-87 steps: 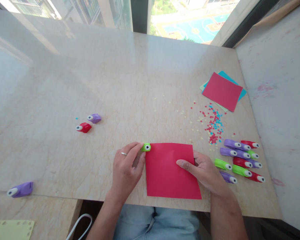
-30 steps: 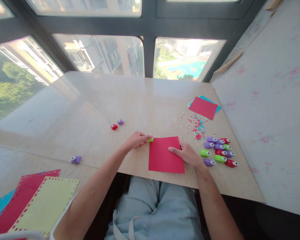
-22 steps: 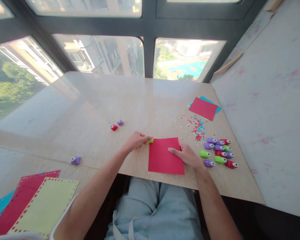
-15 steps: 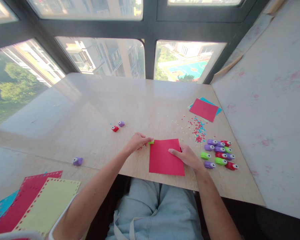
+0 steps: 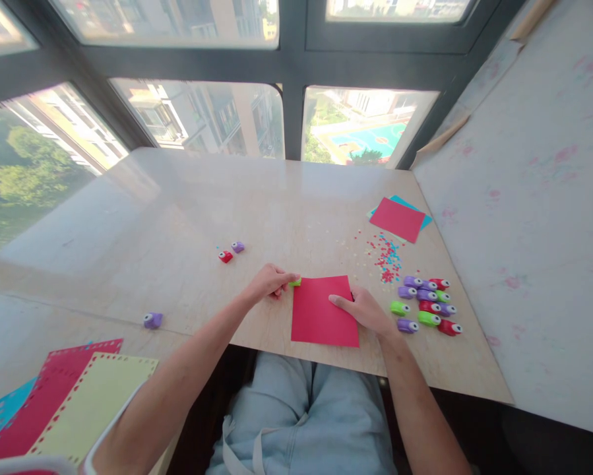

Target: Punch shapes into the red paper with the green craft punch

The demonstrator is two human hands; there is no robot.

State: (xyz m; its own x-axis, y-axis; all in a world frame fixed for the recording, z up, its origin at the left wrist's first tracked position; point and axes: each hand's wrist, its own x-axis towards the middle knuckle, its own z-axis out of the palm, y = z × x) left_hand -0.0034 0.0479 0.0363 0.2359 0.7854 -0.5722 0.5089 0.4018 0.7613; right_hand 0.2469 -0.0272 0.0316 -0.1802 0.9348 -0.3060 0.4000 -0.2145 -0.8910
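A red sheet of paper [image 5: 320,316] is held near the table's front edge, its surface showing no holes. My right hand [image 5: 366,309] grips the sheet's right edge, thumb on top and fingers underneath. At the upper left corner, my left hand [image 5: 272,281] is closed on a small green craft punch [image 5: 295,282], thumb pressed on its top. The punch sits on that corner of the paper; most of it is hidden by the fingers.
Several purple, green and red punches [image 5: 429,307] stand at the right, below scattered paper confetti [image 5: 389,260] and a stack of coloured sheets [image 5: 398,219]. A red and a purple punch [image 5: 237,247] lie mid-table. At left are another purple punch [image 5: 152,320] and hole-edged sheets [image 5: 95,402].
The view has shifted slightly. Both hands keep their hold on the paper and the green punch, with no clear movement between them.
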